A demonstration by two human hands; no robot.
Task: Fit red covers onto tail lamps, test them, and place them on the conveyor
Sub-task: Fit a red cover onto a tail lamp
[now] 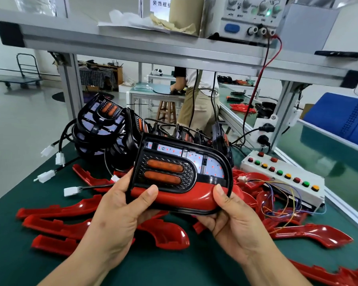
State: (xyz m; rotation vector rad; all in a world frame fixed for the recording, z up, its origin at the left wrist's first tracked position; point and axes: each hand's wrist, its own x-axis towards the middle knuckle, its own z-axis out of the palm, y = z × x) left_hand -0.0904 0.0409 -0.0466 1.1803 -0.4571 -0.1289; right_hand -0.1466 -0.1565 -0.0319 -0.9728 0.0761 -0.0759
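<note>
I hold a black tail lamp (174, 162) with two amber strips up in front of me, above the green table. A red cover (186, 196) lies along its lower edge. My left hand (120, 211) grips the lamp's left side, thumb pressing on the red cover. My right hand (234, 219) grips the lower right corner, thumb on the cover's end. Several loose red covers (163, 234) lie on the mat below. A heap of bare black tail lamps (103, 122) with cables and white plugs sits behind.
A white test box (283, 178) with coloured buttons and loose wires stands at the right. The green conveyor (322, 153) runs beyond it. A power supply (250, 17) sits on the overhead shelf. A person stands at a far table. A blue crate (339, 118) is at the far right.
</note>
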